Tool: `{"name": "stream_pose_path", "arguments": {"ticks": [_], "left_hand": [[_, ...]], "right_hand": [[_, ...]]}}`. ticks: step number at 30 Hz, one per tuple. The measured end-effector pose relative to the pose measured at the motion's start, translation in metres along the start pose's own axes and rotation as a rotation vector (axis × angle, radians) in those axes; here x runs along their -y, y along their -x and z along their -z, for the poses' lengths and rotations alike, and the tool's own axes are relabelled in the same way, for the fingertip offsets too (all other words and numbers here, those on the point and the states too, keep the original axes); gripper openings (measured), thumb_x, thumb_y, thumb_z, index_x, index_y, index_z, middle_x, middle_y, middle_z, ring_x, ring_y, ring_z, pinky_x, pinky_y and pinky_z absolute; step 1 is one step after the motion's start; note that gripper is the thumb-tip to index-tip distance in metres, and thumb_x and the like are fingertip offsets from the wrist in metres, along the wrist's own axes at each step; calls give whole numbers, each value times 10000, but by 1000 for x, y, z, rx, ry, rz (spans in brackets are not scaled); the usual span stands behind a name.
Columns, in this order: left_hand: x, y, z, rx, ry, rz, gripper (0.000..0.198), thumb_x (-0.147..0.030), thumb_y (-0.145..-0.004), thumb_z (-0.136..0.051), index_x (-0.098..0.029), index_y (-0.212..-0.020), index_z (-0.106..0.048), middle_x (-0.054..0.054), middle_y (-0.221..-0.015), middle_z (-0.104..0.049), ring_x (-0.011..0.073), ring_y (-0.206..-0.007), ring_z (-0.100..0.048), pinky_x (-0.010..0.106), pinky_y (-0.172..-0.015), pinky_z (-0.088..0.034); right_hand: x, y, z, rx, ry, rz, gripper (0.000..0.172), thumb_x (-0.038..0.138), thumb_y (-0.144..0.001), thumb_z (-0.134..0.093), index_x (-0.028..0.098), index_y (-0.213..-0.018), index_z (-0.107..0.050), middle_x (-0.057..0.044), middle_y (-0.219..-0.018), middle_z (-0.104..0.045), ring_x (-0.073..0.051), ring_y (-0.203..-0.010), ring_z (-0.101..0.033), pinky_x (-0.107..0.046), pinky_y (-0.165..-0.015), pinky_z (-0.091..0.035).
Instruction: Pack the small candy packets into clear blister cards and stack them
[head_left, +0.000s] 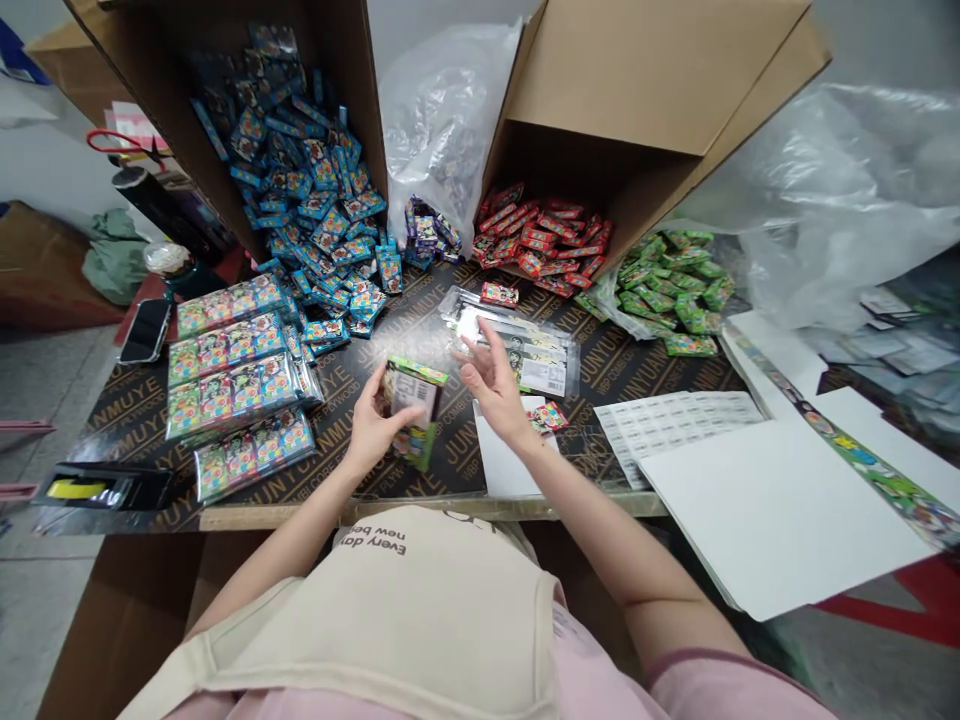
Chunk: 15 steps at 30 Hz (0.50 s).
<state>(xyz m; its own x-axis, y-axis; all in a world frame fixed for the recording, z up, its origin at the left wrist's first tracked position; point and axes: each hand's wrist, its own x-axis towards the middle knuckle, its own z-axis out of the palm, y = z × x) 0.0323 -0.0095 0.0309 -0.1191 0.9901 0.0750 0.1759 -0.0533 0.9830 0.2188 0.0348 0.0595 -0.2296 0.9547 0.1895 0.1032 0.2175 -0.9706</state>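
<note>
My left hand is closed around a small bundle of green printed boxes, with a pale barcode label facing up. The lower part of the bundle is partly covered by my thumb. My right hand is raised to the right of the bundle, fingers apart, with nothing visible in it. Just beyond that hand lie flat clear plastic bags with printed labels. One red box rests at their far edge. Beneath my right wrist are a white sheet and a small red printed packet.
Packed rows of boxes stand at left, near a phone and tape dispenser. Behind are heaps of blue boxes, purple boxes, red boxes and green boxes. Label sheets and white card lie right.
</note>
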Motion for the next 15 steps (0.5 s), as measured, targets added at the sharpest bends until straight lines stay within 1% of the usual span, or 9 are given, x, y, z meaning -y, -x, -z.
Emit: {"name": "stream_pose_path", "arguments": {"ticks": [2, 3, 4, 6, 8, 9, 11, 13, 15], "left_hand": [[2, 4, -11, -14, 159, 99, 589, -471, -718, -703, -156, -1203, -593, 99, -1125, -660, 228, -1024, -613, 362, -937, -464], [3, 7, -16, -17, 218, 144, 512, -478, -733, -686, -154, -1127, -637, 86, -1069, -681, 216, -982, -623, 348, -908, -476], [3, 10, -19, -25, 274, 191, 469, -493, -739, -673, -154, -1064, -665, 76, -1028, -693, 206, -946, -629, 335, -873, -489], [0, 14, -24, -49, 404, 306, 442, -533, -747, -646, -149, -960, -696, 66, -947, -709, 185, -850, -638, 305, -771, -511], [-5, 15, -25, -60, 531, 440, 412, -529, -733, -658, -135, -839, -710, 57, -827, -712, 156, -716, -627, 263, -639, -500], [-8, 13, -24, -62, 582, 496, 374, -495, -705, -692, -132, -792, -712, 49, -778, -707, 143, -668, -613, 245, -592, -485], [-15, 8, -20, -68, 652, 575, 281, -389, -629, -755, -137, -746, -716, 31, -735, -701, 126, -632, -595, 225, -554, -467], [-20, 1, -16, -58, 675, 625, 239, -322, -589, -756, -146, -747, -723, 22, -744, -702, 119, -630, -591, 223, -552, -468], [-24, -3, -13, -26, 654, 639, 239, -292, -581, -745, -156, -777, -727, 16, -756, -700, 116, -623, -588, 226, -549, -467]], "right_hand": [[-9, 6, -18, -93, -164, -162, 674, 615, -860, -466, 317, -1431, -268, -65, -1340, -528, -231, -1169, -558, -377, -910, -500], [-12, 8, -25, -137, -226, -235, 635, 598, -854, -483, 305, -1394, -323, -57, -1246, -594, -224, -1086, -602, -362, -849, -524], [-15, 10, -32, -182, -280, -300, 586, 575, -840, -515, 287, -1335, -392, -47, -1126, -649, -218, -990, -636, -352, -793, -536], [-17, 11, -40, -248, -380, -408, 468, 498, -785, -602, 258, -1173, -500, -19, -888, -691, -205, -795, -659, -341, -698, -539], [-13, 11, -42, -266, -469, -477, 373, 400, -715, -660, 250, -1028, -523, 9, -741, -684, -193, -653, -642, -330, -623, -526], [-10, 11, -41, -262, -507, -496, 354, 354, -684, -673, 251, -983, -512, 19, -705, -683, -189, -617, -635, -324, -605, -520], [-4, 10, -38, -268, -585, -507, 355, 312, -658, -669, 256, -952, -478, 26, -705, -697, -189, -622, -647, -319, -618, -517], [-1, 10, -34, -265, -685, -523, 366, 351, -673, -647, 260, -969, -455, 13, -769, -722, -204, -690, -676, -338, -667, -521], [0, 10, -29, -245, -759, -561, 393, 371, -677, -637, 255, -1003, -451, -4, -833, -735, -214, -741, -689, -355, -702, -521]]}}
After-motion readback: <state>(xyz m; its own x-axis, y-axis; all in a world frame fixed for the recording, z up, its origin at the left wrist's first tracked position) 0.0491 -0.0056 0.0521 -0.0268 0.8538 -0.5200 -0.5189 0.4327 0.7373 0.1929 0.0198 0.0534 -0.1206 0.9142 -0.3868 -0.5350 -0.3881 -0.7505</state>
